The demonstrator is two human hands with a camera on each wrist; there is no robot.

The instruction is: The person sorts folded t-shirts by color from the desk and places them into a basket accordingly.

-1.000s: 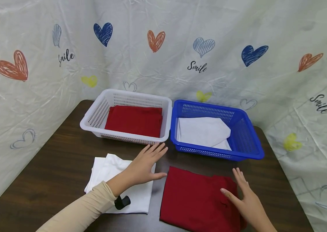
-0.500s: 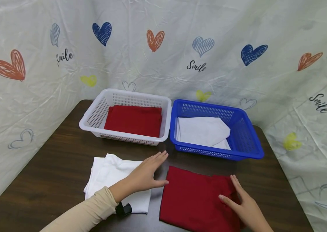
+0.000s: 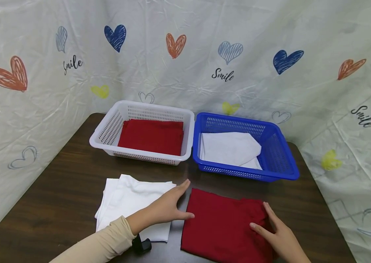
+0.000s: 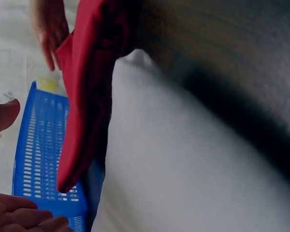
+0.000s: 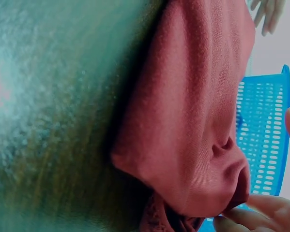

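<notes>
A folded red cloth [image 3: 221, 226] lies on the table between the two hands. My left hand [image 3: 163, 208] is over the right part of a folded white cloth [image 3: 129, 197], thumb spread toward the red cloth's left edge. In the left wrist view its thumb [image 4: 4, 116] stands apart from the red cloth. My right hand [image 3: 279, 233] is at the red cloth's right side, thumb over it and fingers along the edge. The right wrist view shows the fingertips [image 5: 236, 220] at the cloth's rumpled corner, seeming to touch it. Neither hand grips anything.
Behind the cloths stand a white basket [image 3: 142, 157] holding folded red cloth [image 3: 152, 137] and a blue basket [image 3: 280, 153] holding folded white cloth [image 3: 229, 148]. A printed curtain [image 3: 185, 73] hangs around the dark wooden table [image 3: 57, 193].
My left hand has come down and nearer, from close to the white basket toward the red cloth's left edge. My right hand has lowered to the cloth's right edge. The cloths stay put.
</notes>
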